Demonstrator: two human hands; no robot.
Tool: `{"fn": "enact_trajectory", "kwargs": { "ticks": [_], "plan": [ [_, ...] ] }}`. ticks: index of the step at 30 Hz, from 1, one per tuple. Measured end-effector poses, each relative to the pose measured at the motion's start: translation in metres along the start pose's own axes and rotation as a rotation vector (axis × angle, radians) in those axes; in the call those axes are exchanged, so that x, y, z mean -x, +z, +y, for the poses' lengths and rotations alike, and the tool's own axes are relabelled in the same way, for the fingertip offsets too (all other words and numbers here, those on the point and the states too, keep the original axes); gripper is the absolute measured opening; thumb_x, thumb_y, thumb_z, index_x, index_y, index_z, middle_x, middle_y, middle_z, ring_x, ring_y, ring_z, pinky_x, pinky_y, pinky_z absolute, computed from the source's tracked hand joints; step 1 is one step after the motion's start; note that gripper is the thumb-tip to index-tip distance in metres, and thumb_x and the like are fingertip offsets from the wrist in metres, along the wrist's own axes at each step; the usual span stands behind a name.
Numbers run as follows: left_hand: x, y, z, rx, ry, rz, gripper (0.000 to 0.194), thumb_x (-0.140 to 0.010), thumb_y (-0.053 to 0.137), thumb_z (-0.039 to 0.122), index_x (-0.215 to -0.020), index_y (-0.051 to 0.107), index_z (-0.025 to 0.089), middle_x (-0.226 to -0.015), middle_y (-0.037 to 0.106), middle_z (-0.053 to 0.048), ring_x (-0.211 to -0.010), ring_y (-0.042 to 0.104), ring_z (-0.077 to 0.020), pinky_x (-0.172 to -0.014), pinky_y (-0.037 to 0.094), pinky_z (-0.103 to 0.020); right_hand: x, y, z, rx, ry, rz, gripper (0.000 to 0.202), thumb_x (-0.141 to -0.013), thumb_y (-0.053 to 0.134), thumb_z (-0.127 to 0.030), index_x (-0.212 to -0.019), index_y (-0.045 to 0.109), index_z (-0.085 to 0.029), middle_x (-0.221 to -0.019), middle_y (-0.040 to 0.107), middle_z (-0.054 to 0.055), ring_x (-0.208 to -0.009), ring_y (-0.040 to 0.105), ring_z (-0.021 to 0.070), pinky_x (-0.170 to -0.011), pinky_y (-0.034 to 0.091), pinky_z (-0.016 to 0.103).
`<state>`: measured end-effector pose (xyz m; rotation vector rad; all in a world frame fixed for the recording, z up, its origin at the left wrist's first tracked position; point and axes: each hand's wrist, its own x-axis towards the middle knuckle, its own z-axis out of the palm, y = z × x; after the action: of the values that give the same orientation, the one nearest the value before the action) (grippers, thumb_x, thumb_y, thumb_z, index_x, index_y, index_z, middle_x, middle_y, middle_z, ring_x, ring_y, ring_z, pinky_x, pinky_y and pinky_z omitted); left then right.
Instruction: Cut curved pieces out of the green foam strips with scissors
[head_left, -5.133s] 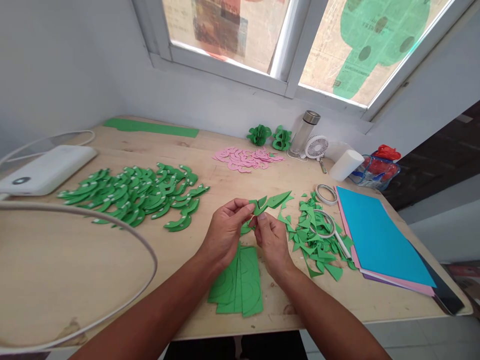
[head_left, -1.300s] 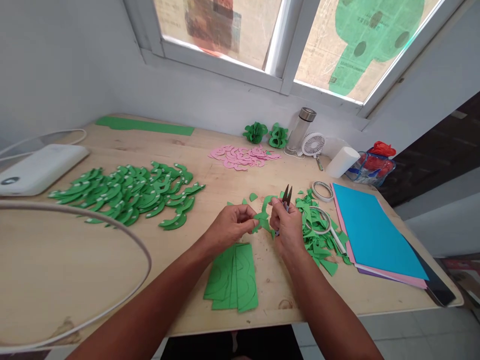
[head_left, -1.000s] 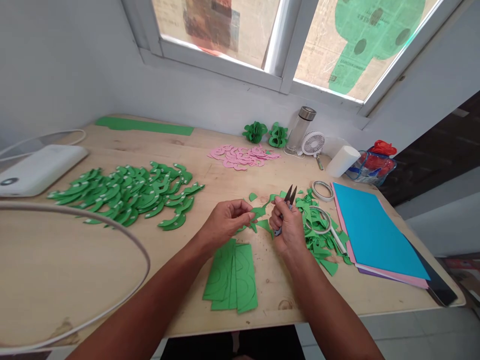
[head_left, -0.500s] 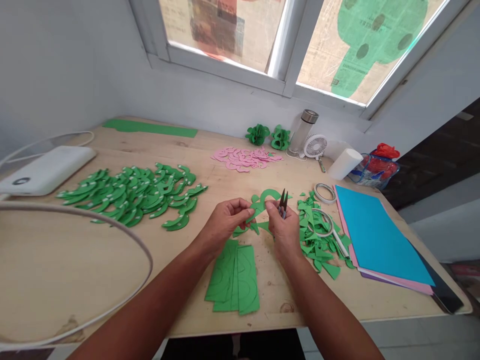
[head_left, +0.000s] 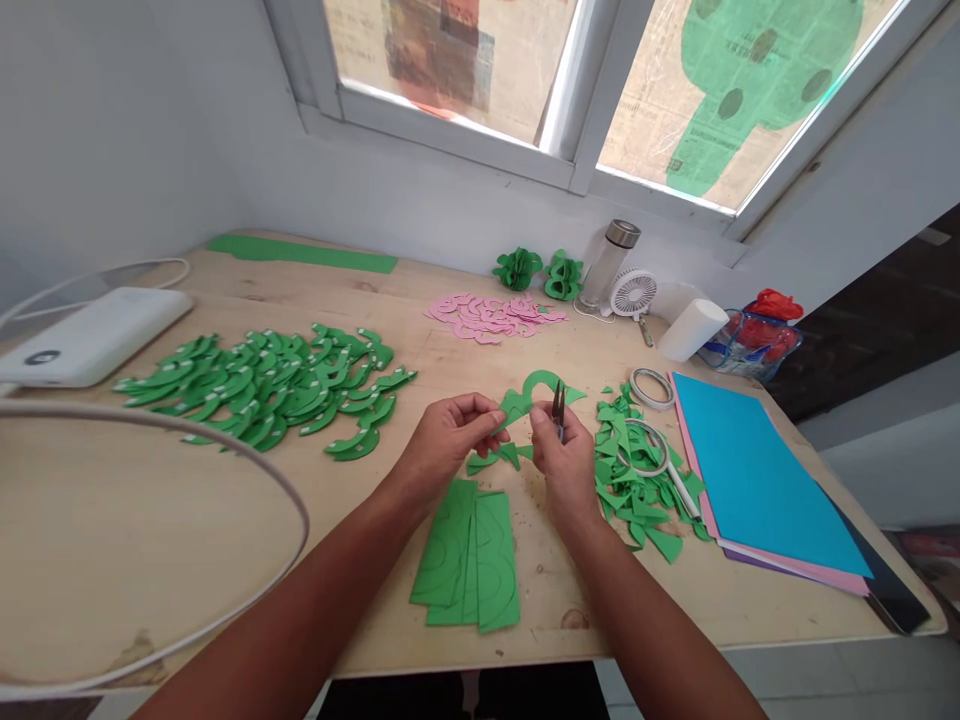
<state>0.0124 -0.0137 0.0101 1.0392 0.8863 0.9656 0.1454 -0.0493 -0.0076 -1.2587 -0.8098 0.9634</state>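
My left hand (head_left: 456, 440) pinches a curvy green paper cutout (head_left: 514, 404) between thumb and fingers. Small dark scissors (head_left: 558, 408) are gripped in my right hand (head_left: 564, 456), their blades pointing up and away from me. The right thumb is close to the cutout's right part; whether it touches cannot be told. A green arch-shaped strip (head_left: 541, 377) shows just beyond the hands, perhaps part of the same paper. Green scraps (head_left: 495, 460) lie beneath. Nearer to me are green paper strips (head_left: 465, 560) with drawn curved outlines.
On the left lies a pile of green curved pieces (head_left: 255, 390) beside a white power bank (head_left: 97, 335) and a looping cable (head_left: 292, 500). Pink cutouts (head_left: 495, 318) sit behind. To the right are green offcuts (head_left: 637, 490), tape rolls (head_left: 651, 388) and blue sheets (head_left: 765, 470).
The scissors have tipped slightly left in my right hand, and their blades look closer together. My left hand stays nearly in place with the green cutout.
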Motion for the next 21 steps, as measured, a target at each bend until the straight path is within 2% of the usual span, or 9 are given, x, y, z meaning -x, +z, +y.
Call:
{"fn": "enact_trajectory", "kwargs": {
  "ticks": [3,6,14,21],
  "plan": [
    [-0.003,-0.006,0.001,0.041,0.038,0.076,0.018,-0.067,0.074,0.029,-0.068,0.064,0.016,-0.060,0.068,-0.001,-0.055,0.058,-0.0115,-0.054,0.043,-0.022,0.004,0.000,-0.003,-0.044,-0.008,-0.117,0.043,-0.081,0.055,-0.060,-0.086,0.061,-0.018,-0.050,0.038,-0.008,-0.043,0.026,0.0080,-0.041,0.017,0.023],
    [-0.005,-0.009,0.003,0.092,0.057,0.109,0.019,-0.066,0.076,0.030,-0.066,0.063,0.016,-0.062,0.069,-0.003,-0.063,0.064,-0.0153,-0.059,0.047,-0.025,0.007,0.001,-0.006,0.005,0.030,-0.190,0.048,-0.082,0.052,-0.064,-0.078,0.061,-0.016,-0.048,0.039,-0.007,-0.041,0.025,0.0074,-0.040,0.016,0.023],
    [-0.004,-0.010,0.006,0.114,0.071,0.046,0.020,-0.065,0.077,0.030,-0.066,0.062,0.016,-0.066,0.070,-0.002,-0.068,0.068,-0.0183,-0.070,0.052,-0.030,0.010,0.004,-0.010,0.088,0.219,-0.306,0.055,-0.076,0.055,-0.068,-0.073,0.063,-0.015,-0.042,0.036,-0.008,-0.038,0.022,0.0061,-0.038,0.012,0.022],
    [-0.001,-0.011,0.012,0.035,0.093,-0.034,0.018,-0.068,0.074,0.028,-0.063,0.060,0.017,-0.061,0.067,0.000,-0.061,0.064,-0.0141,-0.067,0.052,-0.027,0.008,0.002,-0.012,0.063,0.261,-0.352,0.054,-0.075,0.058,-0.068,-0.073,0.065,-0.014,-0.041,0.037,-0.008,-0.037,0.020,0.0054,-0.037,0.011,0.022]
  ]
}}
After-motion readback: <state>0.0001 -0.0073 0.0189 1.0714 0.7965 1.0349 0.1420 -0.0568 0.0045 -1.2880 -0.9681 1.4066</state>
